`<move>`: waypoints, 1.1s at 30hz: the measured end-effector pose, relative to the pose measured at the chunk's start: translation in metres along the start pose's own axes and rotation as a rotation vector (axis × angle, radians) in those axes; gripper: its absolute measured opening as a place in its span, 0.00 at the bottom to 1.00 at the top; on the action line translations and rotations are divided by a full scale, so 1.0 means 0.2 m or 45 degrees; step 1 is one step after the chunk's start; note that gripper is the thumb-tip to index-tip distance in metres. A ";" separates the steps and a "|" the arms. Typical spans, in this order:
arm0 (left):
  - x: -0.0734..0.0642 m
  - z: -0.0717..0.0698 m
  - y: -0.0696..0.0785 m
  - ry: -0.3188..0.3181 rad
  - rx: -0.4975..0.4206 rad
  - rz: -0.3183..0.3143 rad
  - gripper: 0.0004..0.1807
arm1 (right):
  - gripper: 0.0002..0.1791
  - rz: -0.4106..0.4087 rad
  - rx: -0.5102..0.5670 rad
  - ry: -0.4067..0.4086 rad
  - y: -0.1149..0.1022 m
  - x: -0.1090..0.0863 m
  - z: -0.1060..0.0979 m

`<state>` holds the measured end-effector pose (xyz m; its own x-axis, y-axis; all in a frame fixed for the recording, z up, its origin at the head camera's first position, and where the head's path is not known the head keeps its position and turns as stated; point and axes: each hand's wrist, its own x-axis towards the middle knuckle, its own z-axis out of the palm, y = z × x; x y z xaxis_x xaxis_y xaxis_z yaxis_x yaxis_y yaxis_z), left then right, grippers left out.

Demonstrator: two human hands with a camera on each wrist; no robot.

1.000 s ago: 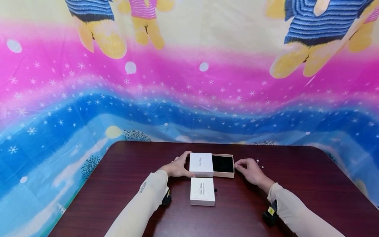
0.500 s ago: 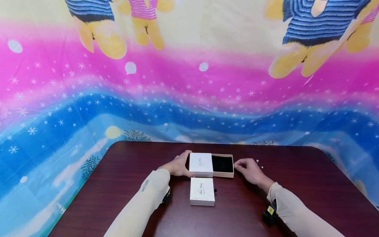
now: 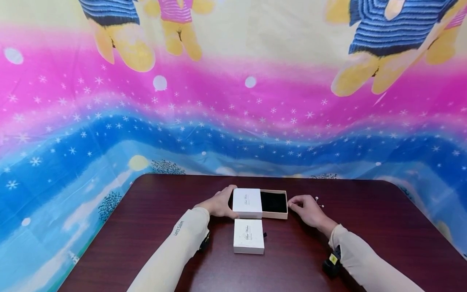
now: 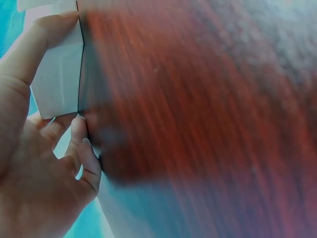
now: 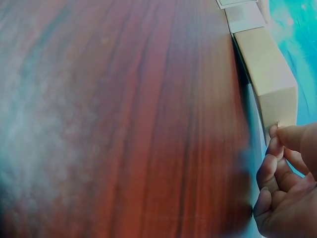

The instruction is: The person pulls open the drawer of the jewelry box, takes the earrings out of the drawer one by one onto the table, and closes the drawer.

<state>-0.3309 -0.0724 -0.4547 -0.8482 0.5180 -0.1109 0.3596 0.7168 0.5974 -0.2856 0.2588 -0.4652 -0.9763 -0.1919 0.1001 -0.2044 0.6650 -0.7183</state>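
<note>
A white sliding gift box with printed lettering lies on the table, its kraft-coloured drawer partly out to the right and showing a black lining. My left hand grips the white sleeve at its left end, thumb on the near side and fingers on the far side. At the drawer's right end, my right hand pinches with thumb and forefinger; in the right wrist view a tiny bit of a tab shows at the fingertips. The left wrist view shows the left thumb against the sleeve's side.
A second white box, closed, with a small black tab at its right, lies just in front of the first. Small white beads on a thin piece lie behind the right hand. The dark table's back edge meets a patterned cloth.
</note>
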 end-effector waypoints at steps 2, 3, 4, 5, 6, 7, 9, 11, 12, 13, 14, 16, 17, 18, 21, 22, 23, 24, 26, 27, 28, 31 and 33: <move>0.00 0.00 0.00 -0.004 0.004 0.000 0.58 | 0.09 -0.002 -0.002 -0.011 0.00 0.00 0.00; 0.00 0.00 0.00 -0.005 0.005 0.000 0.58 | 0.09 -0.004 -0.003 -0.015 0.00 0.00 0.00; -0.01 0.00 0.00 -0.005 0.010 0.000 0.58 | 0.09 -0.006 -0.003 -0.018 0.00 0.00 0.00; -0.01 0.00 0.00 -0.007 0.015 -0.005 0.58 | 0.09 -0.008 -0.003 -0.019 0.00 0.00 0.00; -0.01 0.00 0.00 -0.004 0.024 -0.010 0.58 | 0.09 -0.011 -0.003 -0.020 0.00 0.00 0.00; -0.01 -0.01 0.01 -0.002 0.035 -0.017 0.58 | 0.09 -0.014 -0.007 -0.021 0.00 0.00 0.00; -0.01 -0.01 0.01 0.003 0.057 -0.030 0.57 | 0.09 -0.017 -0.008 -0.021 0.00 0.00 0.00; -0.02 -0.01 0.01 0.009 0.076 -0.044 0.57 | 0.09 -0.022 -0.016 -0.022 0.00 0.00 0.00; -0.02 -0.01 0.01 0.011 0.082 -0.050 0.57 | 0.10 -0.029 -0.019 -0.023 0.01 0.00 0.00; -0.02 -0.01 0.02 0.012 0.084 -0.052 0.57 | 0.09 -0.031 -0.018 -0.020 0.00 0.00 0.00; -0.02 -0.01 0.02 0.012 0.082 -0.053 0.57 | 0.09 -0.034 -0.017 -0.015 0.00 0.01 0.01; -0.02 -0.01 0.02 0.014 0.081 -0.052 0.57 | 0.09 -0.045 -0.024 -0.002 0.00 0.01 0.01; -0.02 -0.01 0.02 0.014 0.081 -0.051 0.57 | 0.09 -0.052 -0.026 0.002 0.00 0.01 0.01; -0.02 -0.01 0.02 0.013 0.080 -0.050 0.58 | 0.09 -0.057 -0.029 0.007 0.00 0.01 0.01; -0.02 -0.01 0.02 0.013 0.082 -0.044 0.57 | 0.08 -0.053 -0.038 0.020 0.00 0.01 0.02; -0.02 -0.01 0.02 0.013 0.080 -0.041 0.57 | 0.09 -0.061 -0.045 0.017 0.00 0.01 0.02; -0.02 -0.01 0.02 0.012 0.079 -0.039 0.57 | 0.08 -0.052 -0.044 0.021 0.00 0.01 0.02; -0.02 -0.01 0.02 0.011 0.078 -0.037 0.57 | 0.08 -0.047 -0.050 0.023 0.01 0.01 0.02; -0.02 -0.01 0.02 0.009 0.068 -0.037 0.58 | 0.08 -0.050 -0.054 0.025 0.01 0.01 0.02; -0.02 -0.01 0.01 0.008 0.065 -0.039 0.58 | 0.08 -0.041 -0.052 0.030 0.01 0.01 0.02; -0.02 -0.01 0.01 0.006 0.064 -0.043 0.59 | 0.08 -0.050 -0.056 0.030 0.01 0.01 0.02; -0.01 0.00 0.00 0.006 0.057 -0.050 0.59 | 0.08 -0.054 -0.050 0.037 0.00 0.01 0.03; -0.01 0.00 -0.01 0.009 0.055 -0.048 0.59 | 0.08 -0.056 -0.047 0.040 0.00 0.01 0.03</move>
<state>-0.3298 -0.0742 -0.4553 -0.8643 0.4868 -0.1270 0.3435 0.7555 0.5578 -0.2865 0.2552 -0.4692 -0.9679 -0.1990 0.1532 -0.2491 0.6828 -0.6868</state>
